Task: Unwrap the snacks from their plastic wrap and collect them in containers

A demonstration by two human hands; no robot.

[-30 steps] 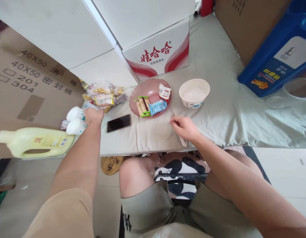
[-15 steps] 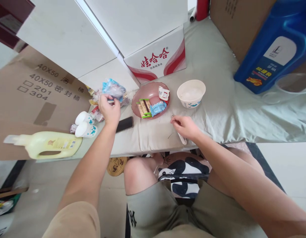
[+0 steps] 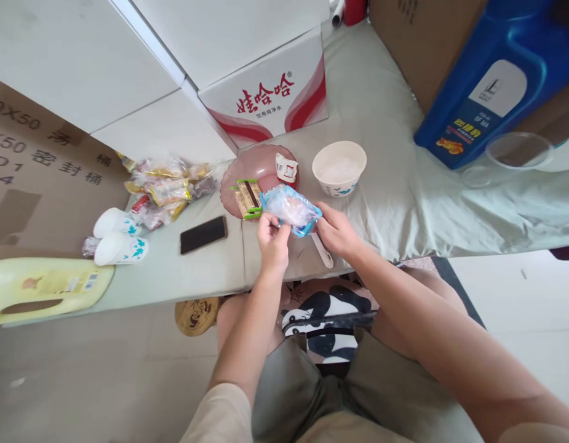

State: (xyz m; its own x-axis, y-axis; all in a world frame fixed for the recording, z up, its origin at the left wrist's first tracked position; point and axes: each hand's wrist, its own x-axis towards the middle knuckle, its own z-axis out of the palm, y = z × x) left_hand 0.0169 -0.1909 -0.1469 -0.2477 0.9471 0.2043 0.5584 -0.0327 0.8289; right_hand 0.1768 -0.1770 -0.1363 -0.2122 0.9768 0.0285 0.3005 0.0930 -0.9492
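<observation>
Between my hands is a clear plastic snack packet with blue edges (image 3: 293, 208), held just above the front of the pink glass plate (image 3: 231, 169). My left hand (image 3: 274, 243) pinches its left lower edge, and my right hand (image 3: 336, 229) grips its right corner. On the plate lie a green-edged packet of biscuits (image 3: 248, 197) and a small white and red packet (image 3: 286, 168); the held packet hides part of the plate. A white knife-like tool (image 3: 323, 251) lies on the cloth below my right hand. Behind that hand stands a white paper bowl (image 3: 339, 171).
Left of the plate lie a black phone (image 3: 203, 234), a heap of wrapped snacks (image 3: 167, 184) and two paper cups (image 3: 120, 247). A yellow bottle (image 3: 48, 286) lies at the left edge. A blue jug (image 3: 480, 92) and a clear plastic cup (image 3: 519, 154) stand on the right.
My left hand has brought the blue-edged packet from the snack heap to the front of the plate. My right hand has taken hold of its other side. The view has shifted right.
</observation>
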